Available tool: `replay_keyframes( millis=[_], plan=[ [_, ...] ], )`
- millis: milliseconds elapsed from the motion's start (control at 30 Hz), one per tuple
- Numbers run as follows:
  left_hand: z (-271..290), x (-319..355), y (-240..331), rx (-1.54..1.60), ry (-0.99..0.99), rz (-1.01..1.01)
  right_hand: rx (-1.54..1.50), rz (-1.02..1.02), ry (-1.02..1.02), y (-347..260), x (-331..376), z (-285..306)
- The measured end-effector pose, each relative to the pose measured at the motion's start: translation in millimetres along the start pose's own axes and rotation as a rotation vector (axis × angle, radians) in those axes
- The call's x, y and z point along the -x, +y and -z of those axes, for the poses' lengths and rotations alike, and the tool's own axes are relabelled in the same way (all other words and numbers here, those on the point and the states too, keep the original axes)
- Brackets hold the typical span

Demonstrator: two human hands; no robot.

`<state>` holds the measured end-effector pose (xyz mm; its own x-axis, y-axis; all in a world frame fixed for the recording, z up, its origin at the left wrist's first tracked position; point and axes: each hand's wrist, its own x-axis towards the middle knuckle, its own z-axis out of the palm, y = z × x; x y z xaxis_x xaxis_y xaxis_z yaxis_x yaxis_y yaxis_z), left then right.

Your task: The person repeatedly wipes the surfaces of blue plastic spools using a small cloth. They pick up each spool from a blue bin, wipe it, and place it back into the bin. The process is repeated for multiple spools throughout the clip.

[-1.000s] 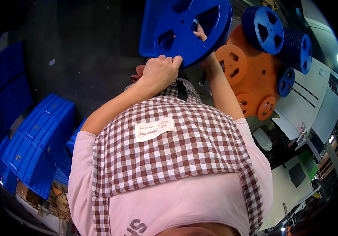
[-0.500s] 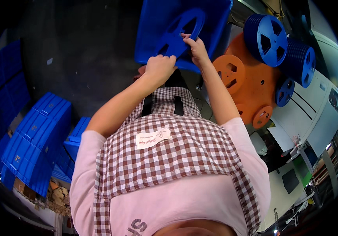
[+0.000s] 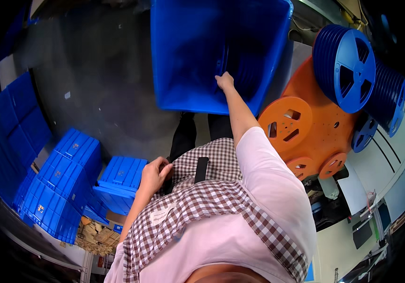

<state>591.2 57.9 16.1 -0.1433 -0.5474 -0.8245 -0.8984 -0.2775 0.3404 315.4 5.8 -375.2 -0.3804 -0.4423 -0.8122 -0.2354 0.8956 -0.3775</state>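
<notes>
My right hand (image 3: 224, 81) reaches into a large blue bin (image 3: 183, 61) in front of me and grips the rim of a blue reel (image 3: 234, 56) that stands on edge inside it. My left hand (image 3: 154, 173) is down at my waist, with curled fingers resting against my checkered apron (image 3: 197, 198) and nothing in it.
Large and small orange reels (image 3: 289, 123) lie stacked to the right of the bin. A row of blue reels (image 3: 348, 66) stands beyond them. Blue lidded crates (image 3: 70, 170) are stacked on the dark floor at my left.
Both hands carried the blue reel before. It now stands inside the blue bin with only my right hand on it. My left hand has dropped to my waist.
</notes>
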Motion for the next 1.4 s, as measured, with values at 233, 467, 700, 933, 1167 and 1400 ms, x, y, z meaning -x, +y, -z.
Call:
replay_keyframes(
  millis=[233,467,700,933,1167,1400],
  plan=[
    [27,-18,26,0.03,-0.368,-0.165,-0.337,0.03,-0.078,24,40,0],
    [41,-47,54,0.264,-0.327,-0.056,-0.314,0.568,0.845,-15,121,278],
    [57,-43,64,1.108,-0.449,0.105,0.306,-0.085,0.899,48,65,401],
    [79,-82,53,0.928,-0.541,-0.052,0.183,0.1,0.93,16,118,387],
    [89,-132,187,0.643,-0.179,-0.744,-1.372,0.627,-0.236,-43,227,322],
    [85,-126,306,0.196,0.439,-1.641,-1.582,0.613,-0.618,-93,281,247]
  ],
)
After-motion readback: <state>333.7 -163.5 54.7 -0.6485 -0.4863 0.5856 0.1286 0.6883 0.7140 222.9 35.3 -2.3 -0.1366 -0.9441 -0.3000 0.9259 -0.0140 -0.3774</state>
